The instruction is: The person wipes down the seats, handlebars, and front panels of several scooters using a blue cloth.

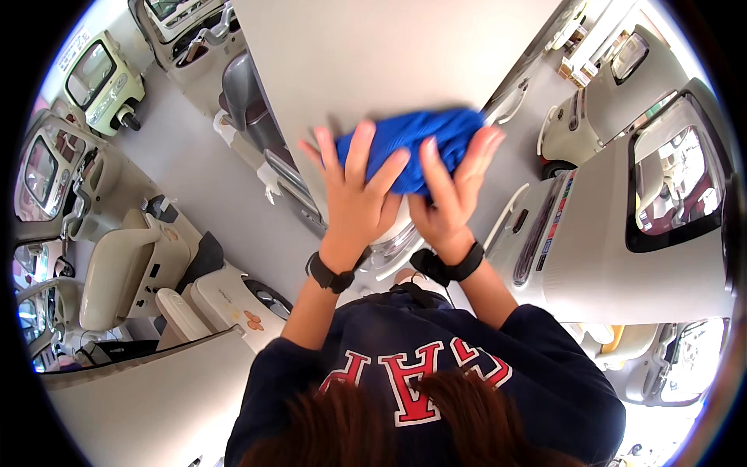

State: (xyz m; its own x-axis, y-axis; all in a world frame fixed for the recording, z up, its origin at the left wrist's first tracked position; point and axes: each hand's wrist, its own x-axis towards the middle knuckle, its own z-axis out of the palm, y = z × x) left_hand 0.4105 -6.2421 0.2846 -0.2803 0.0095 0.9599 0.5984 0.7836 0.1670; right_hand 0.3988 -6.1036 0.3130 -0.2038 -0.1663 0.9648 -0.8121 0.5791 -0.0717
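A bunched blue cloth (420, 143) lies on the smooth pale roof panel (379, 52) of a small covered vehicle, straight before me. My left hand (362, 181) rests on the cloth's left part, fingers spread, with some fingertips past its edge. On the right part of the cloth, my right hand (452, 181) has its fingers extended and apart, pressing the cloth's folds. Both hands are slightly blurred. Each wrist wears a black strap. The underside of the cloth is hidden, as is the palm side of both hands.
Several small covered vehicles stand close around: one with a rear window (674, 187) at the right, a pale green three-wheeler (105, 82) at the far left, and one with a beige seat (117, 268) at the left. Cardboard boxes (575, 73) sit on the floor at the upper right.
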